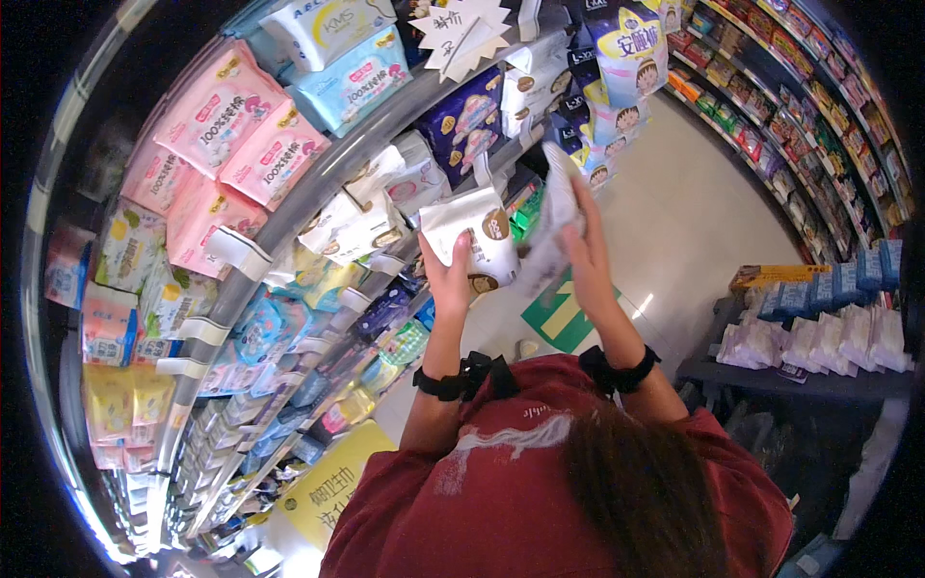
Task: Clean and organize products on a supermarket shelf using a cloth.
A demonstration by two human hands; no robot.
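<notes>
My left hand (445,282) grips a white soft pack (462,214) with brown round marks and printed writing, its thumb lying across the front. To the right, my right hand (594,267) is around a second pale soft pack (559,191), blurred and seen nearly edge-on. The two packs are held close together in front of the shelves. Similar white packs (354,231) lie on the shelf left of my left hand. Beyond my hands, a dark purple pack (462,126) and a white pack with brown marks (531,90) stand on the shelf.
Pink packs (224,108) and blue packs (354,83) fill the upper left shelf. Shelf rails with price-tag holders (242,253) jut out. At right, a dark display stand (766,383) holds pale packets (816,339). A green floor sticker (571,311) lies on the tiled floor (665,209).
</notes>
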